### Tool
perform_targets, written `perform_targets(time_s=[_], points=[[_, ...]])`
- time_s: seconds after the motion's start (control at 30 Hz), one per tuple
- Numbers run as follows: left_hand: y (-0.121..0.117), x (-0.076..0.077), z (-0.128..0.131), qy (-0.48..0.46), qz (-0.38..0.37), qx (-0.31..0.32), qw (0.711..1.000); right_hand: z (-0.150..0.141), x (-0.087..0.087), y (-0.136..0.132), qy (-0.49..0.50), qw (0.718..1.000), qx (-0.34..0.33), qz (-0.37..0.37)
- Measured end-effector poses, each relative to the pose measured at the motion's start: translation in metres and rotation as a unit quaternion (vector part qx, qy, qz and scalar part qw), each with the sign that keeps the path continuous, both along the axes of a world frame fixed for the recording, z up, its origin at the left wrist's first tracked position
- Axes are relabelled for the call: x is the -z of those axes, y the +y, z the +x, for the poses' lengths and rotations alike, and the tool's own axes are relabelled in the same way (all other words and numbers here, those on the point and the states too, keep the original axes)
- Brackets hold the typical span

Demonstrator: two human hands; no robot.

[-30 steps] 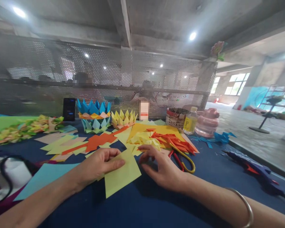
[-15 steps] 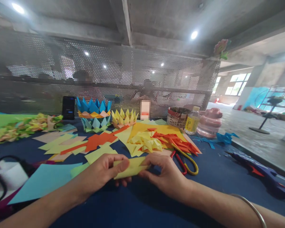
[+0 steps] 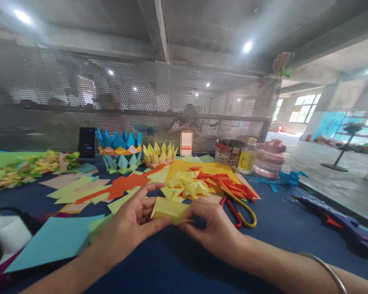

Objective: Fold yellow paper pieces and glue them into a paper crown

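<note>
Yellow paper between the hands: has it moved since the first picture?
Yes: judged against the folded yellow pieces, the yellow paper has moved forward and slightly right, nearer them.

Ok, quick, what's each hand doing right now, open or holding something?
Left hand: partly open at the left end of the yellow paper; grip unclear.
Right hand: closed, pinching that paper's right end.

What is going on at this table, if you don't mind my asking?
A person is handling a small piece of yellow paper above the dark blue table. The right hand pinches one end between its fingers; the left hand is at the other end, index finger raised. Just beyond lie folded yellow pieces and orange pieces. Farther back stands a yellow crown-like paper ring.
</note>
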State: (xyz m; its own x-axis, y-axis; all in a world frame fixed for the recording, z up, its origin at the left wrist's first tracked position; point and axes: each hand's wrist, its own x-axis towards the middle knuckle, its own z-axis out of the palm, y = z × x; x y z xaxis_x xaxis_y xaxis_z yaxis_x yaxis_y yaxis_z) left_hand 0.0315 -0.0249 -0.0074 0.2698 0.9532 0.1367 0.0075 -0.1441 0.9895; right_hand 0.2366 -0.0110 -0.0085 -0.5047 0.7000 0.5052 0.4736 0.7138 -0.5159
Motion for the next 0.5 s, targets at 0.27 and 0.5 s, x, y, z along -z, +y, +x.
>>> perform_targets(time_s=[0.27, 0.5], points=[[-0.0008, -0.0018, -0.002, 0.1, 0.073, -0.072, 0.99, 0.0005, -0.0011, 0.001, 0.013, 0.998, 0.037, -0.057], [-0.0028, -0.0002, -0.0024, 0.077, 0.018, -0.103, 0.992, -0.0043, -0.0058, -0.0019, 0.154, 0.964, 0.029, -0.213]])
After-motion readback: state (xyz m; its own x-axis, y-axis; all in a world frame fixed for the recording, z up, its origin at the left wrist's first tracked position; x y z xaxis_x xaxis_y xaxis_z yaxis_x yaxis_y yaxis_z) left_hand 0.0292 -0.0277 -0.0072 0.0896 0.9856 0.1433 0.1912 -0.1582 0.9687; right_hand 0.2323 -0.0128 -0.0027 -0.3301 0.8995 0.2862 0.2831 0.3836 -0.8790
